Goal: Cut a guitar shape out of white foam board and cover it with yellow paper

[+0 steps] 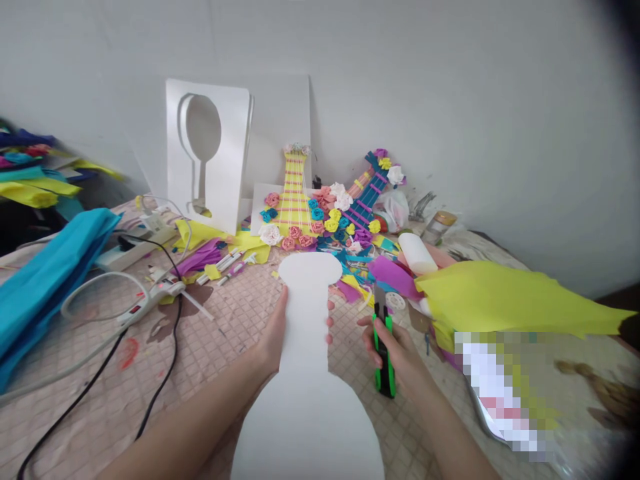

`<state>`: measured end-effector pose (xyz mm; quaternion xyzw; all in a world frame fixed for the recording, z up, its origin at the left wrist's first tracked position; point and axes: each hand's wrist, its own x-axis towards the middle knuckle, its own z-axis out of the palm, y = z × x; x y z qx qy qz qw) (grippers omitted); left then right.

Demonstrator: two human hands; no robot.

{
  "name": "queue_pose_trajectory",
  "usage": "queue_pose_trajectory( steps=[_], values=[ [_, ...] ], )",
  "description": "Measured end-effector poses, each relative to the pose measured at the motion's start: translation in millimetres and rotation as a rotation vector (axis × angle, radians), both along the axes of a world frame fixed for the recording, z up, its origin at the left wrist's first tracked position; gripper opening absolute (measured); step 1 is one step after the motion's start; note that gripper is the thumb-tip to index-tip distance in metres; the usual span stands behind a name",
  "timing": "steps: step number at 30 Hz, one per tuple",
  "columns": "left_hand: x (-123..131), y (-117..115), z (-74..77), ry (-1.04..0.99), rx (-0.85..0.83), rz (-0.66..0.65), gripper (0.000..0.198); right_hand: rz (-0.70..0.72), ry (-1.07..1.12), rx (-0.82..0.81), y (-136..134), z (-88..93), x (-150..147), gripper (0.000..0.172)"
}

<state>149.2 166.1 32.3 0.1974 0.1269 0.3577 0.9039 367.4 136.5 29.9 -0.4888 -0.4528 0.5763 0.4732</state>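
Note:
My left hand [274, 333] is closed round the narrow neck of a white guitar-shaped foam cutout [307, 373], held upright in front of me; fingertips show on its right edge. My right hand [397, 357] is closed on a green and black utility knife [383, 357], its blade pointing up beside the cutout. Behind them, two paper-decorated guitar shapes [300, 210] with paper flowers lean near the wall.
A white foam board [210, 157] with a guitar-shaped hole leans on the wall. A glue gun [150, 300] with cables lies at left, next to blue crepe paper [45, 273]. Yellow paper [505, 297], a white roll [416, 253] and a jar [439, 225] lie at right.

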Motion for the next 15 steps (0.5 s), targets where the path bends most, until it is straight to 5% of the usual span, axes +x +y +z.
queue_pose_trajectory(
  steps=[15],
  values=[
    [-3.2, 0.6, 4.3, -0.037, -0.017, 0.004, 0.081, 0.004, 0.000, 0.004, -0.7, 0.2, -0.1, 0.039]
  ],
)
